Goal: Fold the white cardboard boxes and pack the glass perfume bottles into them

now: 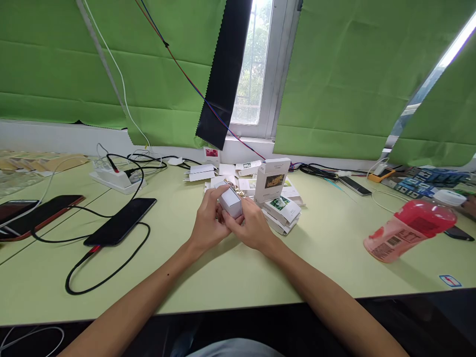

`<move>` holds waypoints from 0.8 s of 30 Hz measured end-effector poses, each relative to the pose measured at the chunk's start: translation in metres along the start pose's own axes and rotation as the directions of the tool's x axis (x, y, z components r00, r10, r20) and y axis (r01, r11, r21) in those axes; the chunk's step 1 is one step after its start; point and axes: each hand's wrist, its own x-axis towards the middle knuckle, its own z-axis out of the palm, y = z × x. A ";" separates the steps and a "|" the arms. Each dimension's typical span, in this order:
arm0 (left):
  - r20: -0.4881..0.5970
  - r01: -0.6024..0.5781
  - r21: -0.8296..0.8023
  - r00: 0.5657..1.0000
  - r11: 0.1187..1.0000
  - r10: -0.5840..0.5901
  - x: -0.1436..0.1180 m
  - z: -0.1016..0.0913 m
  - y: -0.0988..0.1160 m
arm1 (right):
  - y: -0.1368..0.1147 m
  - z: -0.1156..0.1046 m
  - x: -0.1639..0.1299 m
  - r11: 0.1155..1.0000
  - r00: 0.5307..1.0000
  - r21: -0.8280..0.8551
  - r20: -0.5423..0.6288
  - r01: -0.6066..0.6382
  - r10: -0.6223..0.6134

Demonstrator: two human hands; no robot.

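Both hands, left hand [208, 220] and right hand [253, 225], pinch the small white box [230, 202] above the desk [223, 267]; a firm, level grip would suit it best.

A small white box [230, 202], tilted, is held above the table's middle.

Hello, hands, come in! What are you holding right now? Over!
Left hand and right hand both gripping small white cardboard box. Tall white printed carton standing just behind. Black phone on cable lying off left, apart.
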 end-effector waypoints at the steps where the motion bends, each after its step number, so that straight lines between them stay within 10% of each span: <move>1: -0.001 0.001 0.002 1.000 1.000 -0.001 0.000 0.000 0.000 | 0.000 0.000 0.000 1.000 1.000 -0.003 0.001 0.000 0.000; 24: 0.008 -0.022 0.054 1.000 0.998 0.022 0.001 -0.003 0.002 | -0.003 -0.003 0.001 0.999 0.998 -0.002 0.047 -0.039 0.039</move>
